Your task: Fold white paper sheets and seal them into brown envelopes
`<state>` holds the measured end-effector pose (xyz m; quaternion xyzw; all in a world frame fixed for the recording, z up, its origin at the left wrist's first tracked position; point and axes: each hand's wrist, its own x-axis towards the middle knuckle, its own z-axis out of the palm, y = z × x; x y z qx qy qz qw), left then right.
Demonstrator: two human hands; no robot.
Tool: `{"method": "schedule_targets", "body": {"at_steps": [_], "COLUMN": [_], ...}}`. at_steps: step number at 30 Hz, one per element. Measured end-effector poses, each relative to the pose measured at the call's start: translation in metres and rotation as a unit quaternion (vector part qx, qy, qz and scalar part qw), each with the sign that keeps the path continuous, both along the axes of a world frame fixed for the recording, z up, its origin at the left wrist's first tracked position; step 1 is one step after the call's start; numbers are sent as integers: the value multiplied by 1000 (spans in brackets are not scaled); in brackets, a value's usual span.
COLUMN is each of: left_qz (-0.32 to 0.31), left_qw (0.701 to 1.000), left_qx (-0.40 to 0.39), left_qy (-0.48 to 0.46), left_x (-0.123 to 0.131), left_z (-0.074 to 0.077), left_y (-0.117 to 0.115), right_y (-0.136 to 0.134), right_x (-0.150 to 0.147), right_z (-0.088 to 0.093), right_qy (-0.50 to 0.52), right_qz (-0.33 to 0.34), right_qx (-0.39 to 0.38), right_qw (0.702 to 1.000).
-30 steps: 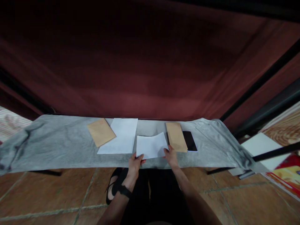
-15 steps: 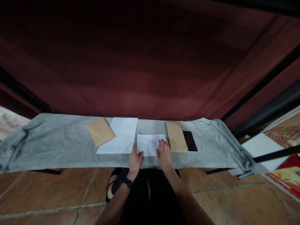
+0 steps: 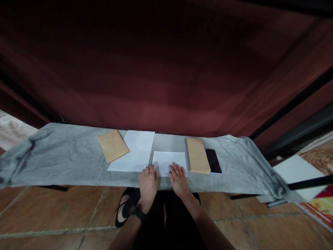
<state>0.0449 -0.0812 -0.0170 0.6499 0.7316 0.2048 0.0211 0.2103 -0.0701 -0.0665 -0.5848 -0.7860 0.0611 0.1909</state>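
Observation:
A small white sheet of paper [image 3: 166,160] lies on the grey cloth in front of me. My right hand [image 3: 179,178] rests flat on its lower right part, fingers stretched out and slightly apart. At the sheet's lower left corner is my left hand [image 3: 148,184], knuckles up and fingers curled close together, with nothing visible in them. Its fingertips are partly hidden, and its thumb side is beside the paper's left edge. Left of it lies a larger white sheet [image 3: 139,149], partly covered by a brown envelope-like piece [image 3: 113,146].
Brown paper envelopes or folded sheets [image 3: 197,155] lie to the right, beside a dark-screened phone [image 3: 213,161]. Grey cloth [image 3: 70,156] covers the narrow table. A dark red panel [image 3: 166,104] rises behind it. A white board [image 3: 299,173] stands low at right.
My left hand has come off the small sheet's edge, moving toward me, with its fingers curling in. My right hand has slid down and left and flattened onto the sheet.

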Motion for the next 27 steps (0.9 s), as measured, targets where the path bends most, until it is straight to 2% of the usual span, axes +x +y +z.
{"method": "schedule_targets", "body": {"at_steps": [2, 4, 6, 11, 16, 20, 22, 27], "left_qz": [-83, -191, -229, -219, -169, -223, -251, -253], "left_qw": [995, 980, 973, 974, 983, 972, 964, 962], "left_qx": [48, 51, 17, -34, -26, -19, -25, -35], "left_qy": [29, 35, 36, 45, 59, 69, 81, 102], "left_x": [16, 33, 45, 43, 34, 38, 40, 31], "left_z": [-3, -12, -24, -47, -51, -49, -49, -50], "left_y": [-2, 1, 8, 31, 54, 70, 75, 86], "right_y": [0, -2, -4, -10, -7, 22, 41, 67], "right_x": [1, 2, 5, 14, 18, 8, 0, -7], "right_z": [0, 0, -1, -5, -3, 8, 12, 5], "right_qy": [-1, -10, -20, -16, -1, 45, 62, 4], "right_qz": [9, 26, 37, -25, -51, -50, -17, -30], "right_qx": [-2, -4, -5, 20, 9, -25, -26, -36], "right_qw": [1000, 1000, 999, 999, 999, 997, 998, 999]}}
